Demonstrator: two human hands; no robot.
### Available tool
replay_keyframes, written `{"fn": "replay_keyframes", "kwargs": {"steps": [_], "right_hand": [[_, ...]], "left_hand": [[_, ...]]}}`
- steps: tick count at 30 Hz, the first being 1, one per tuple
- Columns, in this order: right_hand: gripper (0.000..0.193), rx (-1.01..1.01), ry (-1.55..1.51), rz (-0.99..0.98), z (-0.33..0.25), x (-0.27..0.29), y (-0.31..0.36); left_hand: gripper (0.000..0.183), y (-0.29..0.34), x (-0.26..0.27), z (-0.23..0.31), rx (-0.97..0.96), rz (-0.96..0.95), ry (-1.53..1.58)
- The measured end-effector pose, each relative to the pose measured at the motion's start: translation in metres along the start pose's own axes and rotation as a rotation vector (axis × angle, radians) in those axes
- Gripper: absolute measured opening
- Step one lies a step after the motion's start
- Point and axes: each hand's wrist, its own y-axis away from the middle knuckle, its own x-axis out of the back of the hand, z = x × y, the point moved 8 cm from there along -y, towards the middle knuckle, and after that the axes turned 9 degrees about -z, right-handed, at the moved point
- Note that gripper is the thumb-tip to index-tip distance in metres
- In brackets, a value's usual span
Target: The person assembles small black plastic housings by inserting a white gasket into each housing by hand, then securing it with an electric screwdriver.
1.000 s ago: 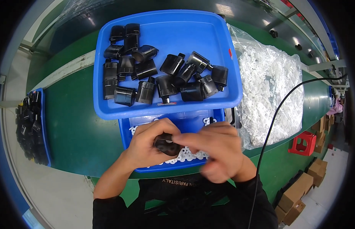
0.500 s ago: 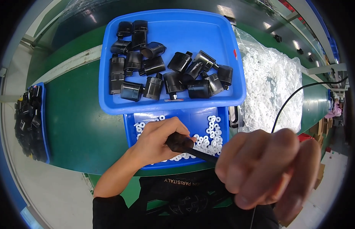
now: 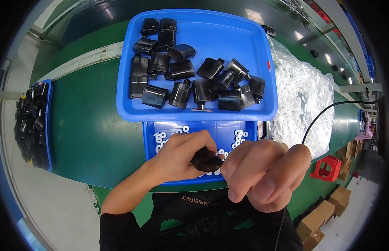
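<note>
Over the near dark-blue plastic tray [image 3: 202, 126], both hands meet at one piece. Left hand [image 3: 177, 152]: fingers curled round a dark, glossy black plastic piece [image 3: 205, 161], thumb side up, grip closed; the piece sits mostly inside the fist, one end pointing right. Right hand [image 3: 265, 173]: nearer the camera, fingers bent and bunched, just beside that end; a short dark bit shows between the two. Cannot tell whether the right fingers pinch something, as their undersides are hidden.

Small white plastic rings [image 3: 238, 140] lie scattered in the near tray. Beyond, a lighter-blue plastic tray [image 3: 194, 113] overlaps its far edge in view and carries black plastic cylinders with short stems [image 3: 202, 90]. Right of that, a clear plastic bag of small white pieces [image 3: 303, 108] lies on the green worktop [image 3: 90, 125]. A thin black cable [image 3: 349, 101] runs in from the right and passes behind the right hand.

Step in hand looks like two-handed work on the held piece's end: left steadies, right works. Next move likely calls for a firm left grip and the right fingertips lined up with that end.
</note>
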Motion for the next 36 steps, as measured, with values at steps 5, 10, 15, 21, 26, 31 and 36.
{"fn": "replay_keyframes", "kwargs": {"steps": [5, 10, 15, 21, 26, 31, 36], "right_hand": [[0.016, -0.036, 0.128, -0.010, 0.001, 0.002, 0.006], [0.025, -0.144, 0.034, 0.010, 0.005, 0.007, 0.011], [0.027, -0.088, 0.043, -0.017, 0.003, 0.009, 0.010], [0.027, -0.094, 0.119, 0.027, 0.005, 0.006, 0.012], [0.028, -0.082, 0.130, 0.016, 0.004, 0.005, 0.014], [0.030, -0.086, 0.128, -0.011, 0.004, 0.004, 0.016], [0.028, -0.051, 0.149, -0.069, 0.009, 0.003, 0.009]], "left_hand": [[0.036, 0.002, -0.001, -0.005, 0.004, 0.001, 0.006], [0.036, 0.001, -0.001, -0.005, 0.027, -0.016, 0.004], [0.035, -0.001, -0.003, -0.003, 0.006, -0.016, -0.002], [0.035, 0.002, -0.002, -0.008, 0.029, 0.008, 0.005], [0.035, 0.002, -0.001, -0.006, 0.027, 0.008, 0.004], [0.036, 0.000, -0.002, -0.004, 0.020, -0.008, -0.006], [0.038, 0.000, -0.003, -0.006, -0.001, -0.009, 0.005]]}}
